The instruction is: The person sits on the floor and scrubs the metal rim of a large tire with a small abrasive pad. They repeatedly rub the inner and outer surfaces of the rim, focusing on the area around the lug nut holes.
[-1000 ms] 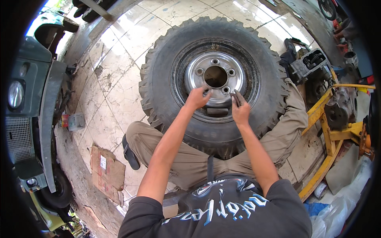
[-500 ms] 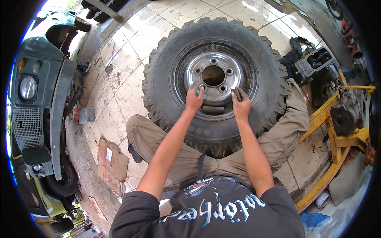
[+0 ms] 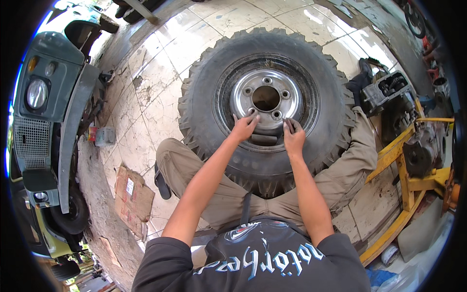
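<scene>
A big knobbly tyre [image 3: 202,109] on a steel wheel rim [image 3: 238,95] lies flat on the floor between my legs. The rim's bare metal centre has a large round hole with several bolt holes around it. My left hand [image 3: 244,128] has its fingers bunched at the near-left bolt hole; whatever is in them is hidden. Close to the right edge of the metal centre, my right hand [image 3: 294,140] pinches something small and dark that I cannot make out. Between the hands, a dark rectangular piece [image 3: 264,139] sits at the rim's near side.
To the left stands a grey-green vehicle front [image 3: 39,87] with a bumper. Flattened cardboard [image 3: 134,194] and a small clear container [image 3: 104,136] lie on the tiles. At the right are a metal gearbox casing [image 3: 389,90] and a yellow steel stand [image 3: 406,182].
The view has shifted slightly, so the wheel appears a little lower and to the right. My left fingers have bunched closer together at the bolt hole. The right hand keeps its pinch.
</scene>
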`<state>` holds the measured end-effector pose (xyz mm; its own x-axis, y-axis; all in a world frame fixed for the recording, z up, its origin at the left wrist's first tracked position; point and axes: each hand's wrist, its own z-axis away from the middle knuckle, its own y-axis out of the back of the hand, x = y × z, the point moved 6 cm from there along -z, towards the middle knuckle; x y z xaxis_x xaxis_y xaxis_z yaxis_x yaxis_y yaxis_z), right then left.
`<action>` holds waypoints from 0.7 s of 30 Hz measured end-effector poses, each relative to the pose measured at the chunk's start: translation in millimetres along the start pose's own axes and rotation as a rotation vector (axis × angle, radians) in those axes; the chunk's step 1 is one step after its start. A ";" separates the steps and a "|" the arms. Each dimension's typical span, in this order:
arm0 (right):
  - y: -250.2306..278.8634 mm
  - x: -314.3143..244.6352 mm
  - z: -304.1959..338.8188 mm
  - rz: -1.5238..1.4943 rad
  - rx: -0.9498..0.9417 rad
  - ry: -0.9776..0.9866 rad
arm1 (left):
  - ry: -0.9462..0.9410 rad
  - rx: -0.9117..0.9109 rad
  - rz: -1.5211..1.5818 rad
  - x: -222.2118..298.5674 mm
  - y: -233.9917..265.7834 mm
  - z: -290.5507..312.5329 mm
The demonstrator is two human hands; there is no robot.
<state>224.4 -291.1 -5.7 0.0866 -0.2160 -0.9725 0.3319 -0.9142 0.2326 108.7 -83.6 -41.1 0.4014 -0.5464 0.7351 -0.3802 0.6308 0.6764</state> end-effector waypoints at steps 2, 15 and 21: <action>-1.4 14.0 -1.6 -0.006 0.027 0.072 | 0.286 -0.275 0.291 24.3 24.5 -8.1; -151.0 -32.9 -30.0 0.627 -0.312 0.688 | 0.217 0.224 0.183 -25.9 152.0 -46.3; -175.9 -27.0 -24.9 0.876 -0.572 0.874 | 0.070 0.142 0.162 0.5 169.5 -47.5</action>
<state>187.1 -115.9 -20.2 0.9580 -0.1656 -0.2339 0.1826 -0.2763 0.9436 84.0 49.2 71.8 0.3803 -0.4018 0.8330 -0.5562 0.6203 0.5531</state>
